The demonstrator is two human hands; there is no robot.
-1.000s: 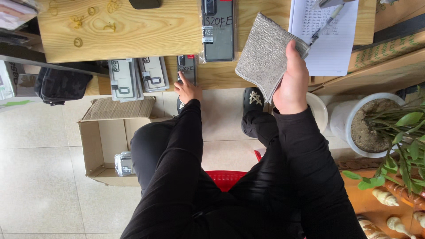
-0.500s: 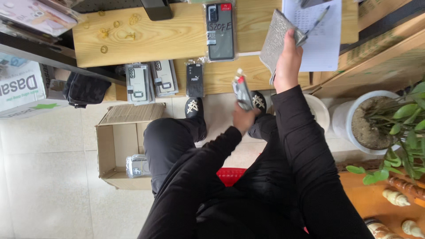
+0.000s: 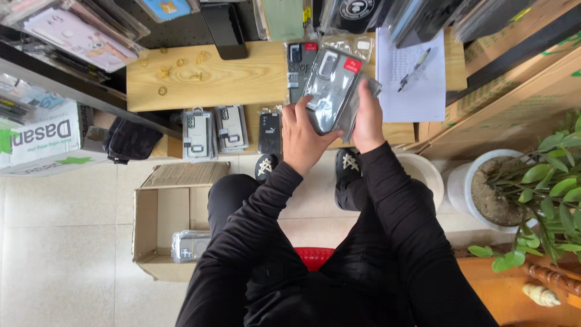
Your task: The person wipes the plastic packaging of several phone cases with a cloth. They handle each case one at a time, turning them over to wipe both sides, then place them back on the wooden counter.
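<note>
Both hands hold up a stack of phone cases in clear plastic bags [image 3: 331, 86] over the wooden table [image 3: 212, 85]. My left hand [image 3: 301, 138] grips the stack's lower left edge. At its right side my right hand [image 3: 367, 118] has its fingers wrapped behind the bags. The top bag shows a clear case with a red corner label. Another bagged dark case [image 3: 300, 60] lies on the table just behind the stack.
Bagged phone cases [image 3: 215, 130] stand in a row along a lower shelf. An open cardboard box [image 3: 158, 227] with one bagged case sits on the tiled floor at left. A sheet of paper with a pen [image 3: 411, 72] lies on the table. Potted plant [image 3: 532, 188] at right.
My left hand has come up from near my knee with a bagged case and joined the right hand. Both now hold the stack together, turned face up.
</note>
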